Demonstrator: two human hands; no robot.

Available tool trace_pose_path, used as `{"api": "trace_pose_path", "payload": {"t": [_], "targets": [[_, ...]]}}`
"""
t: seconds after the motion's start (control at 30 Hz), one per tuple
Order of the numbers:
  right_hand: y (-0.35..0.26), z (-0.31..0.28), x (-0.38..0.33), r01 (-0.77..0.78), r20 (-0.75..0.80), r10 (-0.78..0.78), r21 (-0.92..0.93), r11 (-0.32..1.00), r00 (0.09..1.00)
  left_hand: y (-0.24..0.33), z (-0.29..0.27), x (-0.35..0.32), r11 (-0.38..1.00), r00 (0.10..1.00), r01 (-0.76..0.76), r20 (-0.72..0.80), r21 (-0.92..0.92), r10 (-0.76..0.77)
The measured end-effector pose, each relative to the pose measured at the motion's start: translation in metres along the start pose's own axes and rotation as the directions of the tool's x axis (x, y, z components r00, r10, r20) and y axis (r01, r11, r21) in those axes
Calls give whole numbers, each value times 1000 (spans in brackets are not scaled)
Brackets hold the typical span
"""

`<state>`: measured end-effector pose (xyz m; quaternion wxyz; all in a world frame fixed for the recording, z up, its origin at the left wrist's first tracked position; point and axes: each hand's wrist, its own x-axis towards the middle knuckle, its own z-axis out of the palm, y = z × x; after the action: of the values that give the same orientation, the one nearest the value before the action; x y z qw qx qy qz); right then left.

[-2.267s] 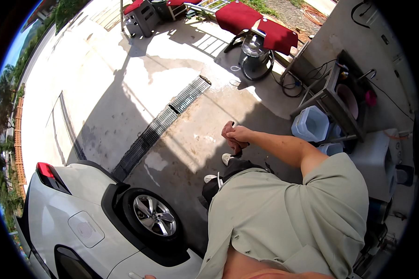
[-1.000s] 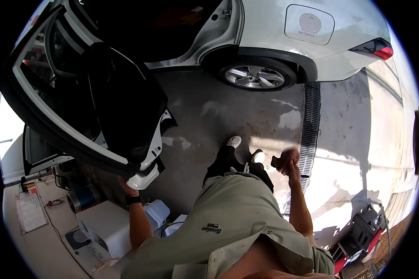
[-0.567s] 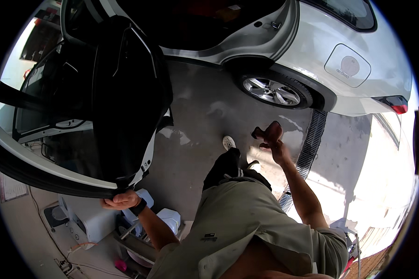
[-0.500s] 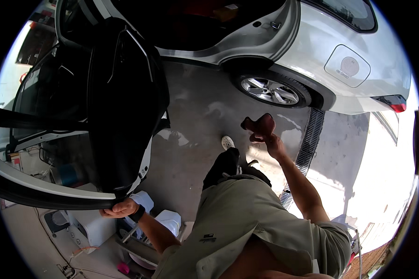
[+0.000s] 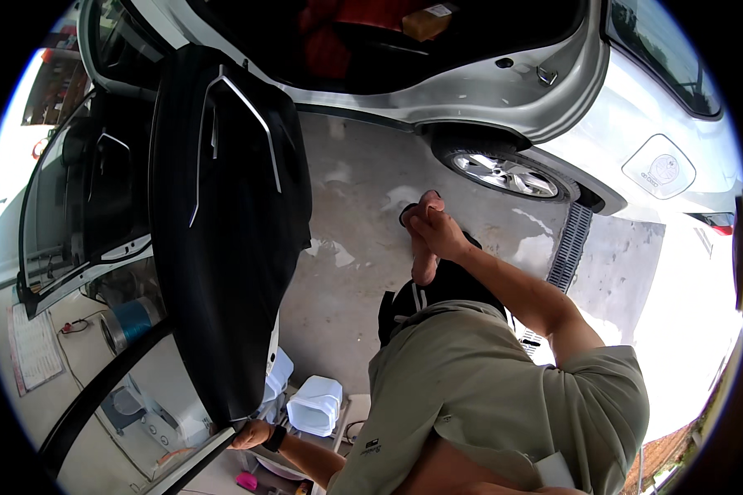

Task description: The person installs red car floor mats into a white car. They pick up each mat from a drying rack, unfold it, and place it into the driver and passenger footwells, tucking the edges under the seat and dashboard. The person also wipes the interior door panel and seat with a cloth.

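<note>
Car door, black-lined on its inner face, is standing swung wide from the white car, and we are finding the left hand closed on its lower edge near the bottom of the view. Right hand is being held out in front of the body over the concrete floor, fingers curled around a small dark object we cannot identify. We are noting white plastic containers on the floor just beside the door's lower corner, and a drain grate running behind the rear wheel. In our judgement the door is being positioned by hand. Any further swing is calling for a steady hold on the edge and clearance from the containers below.
</note>
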<state>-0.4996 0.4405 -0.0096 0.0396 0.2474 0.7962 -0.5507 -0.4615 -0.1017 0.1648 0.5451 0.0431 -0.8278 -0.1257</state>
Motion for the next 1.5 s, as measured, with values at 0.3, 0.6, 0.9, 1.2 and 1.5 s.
{"api": "trace_pose_path", "payload": {"t": [0.3, 0.6, 0.9, 1.2, 1.5], "targets": [[-98, -2, 79, 455, 457, -433, 69, 888, 777, 155, 68, -194, -37, -321, 909, 640, 415, -698], [-127, -71, 192, 572, 769, -572, 343, 746, 286, 345, 341, -180, 296, -351, 882, 931, 366, -104], [-10, -198, 507, -331, -499, 325, 78, 940, 804, 440, 643, -119, 383, 97, 919, 995, -88, -3], [31, -189, 680, -580, -509, 505, 16, 815, 697, 545, 870, -246, 752, 209, 482, 893, -449, 398], [117, -288, 737, -433, -670, -197, -647, 627, 716, 542, 1007, -244, 771, 153, 186, 793, -609, 589]]}}
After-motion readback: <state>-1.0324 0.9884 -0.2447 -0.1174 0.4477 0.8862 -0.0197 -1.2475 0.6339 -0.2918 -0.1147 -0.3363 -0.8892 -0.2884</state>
